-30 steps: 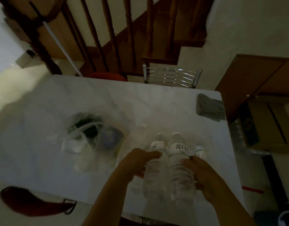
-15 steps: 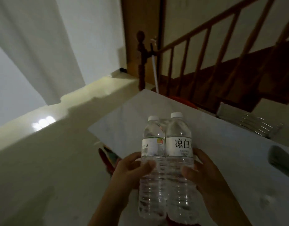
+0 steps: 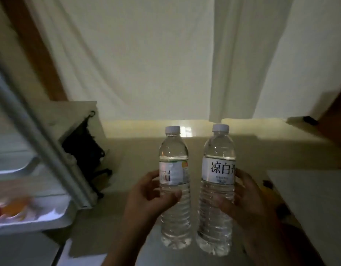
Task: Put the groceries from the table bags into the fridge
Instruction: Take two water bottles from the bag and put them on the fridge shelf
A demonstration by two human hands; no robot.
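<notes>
The left hand [image 3: 150, 196] has its thumb and fingers curled round the middle of the left water bottle [image 3: 174, 189], the thumb lying across the ribbed front just below the barcode label. The right hand [image 3: 246, 200] wraps the right water bottle [image 3: 217, 189] the same way, fingers round its far side and thumb on the near ribbing under the white label with large black characters. Both bottles stand upright, held in the air side by side with a narrow gap between them, white caps on, water nearly to the shoulders. To the left stands the open fridge [image 3: 31, 189], its pale door edge slanting across the view, a shelf with blurred red and orange items near the bottom. A white curtain [image 3: 156, 54] hangs on the far side. A pale table edge [image 3: 308, 198] shows at the right.
</notes>
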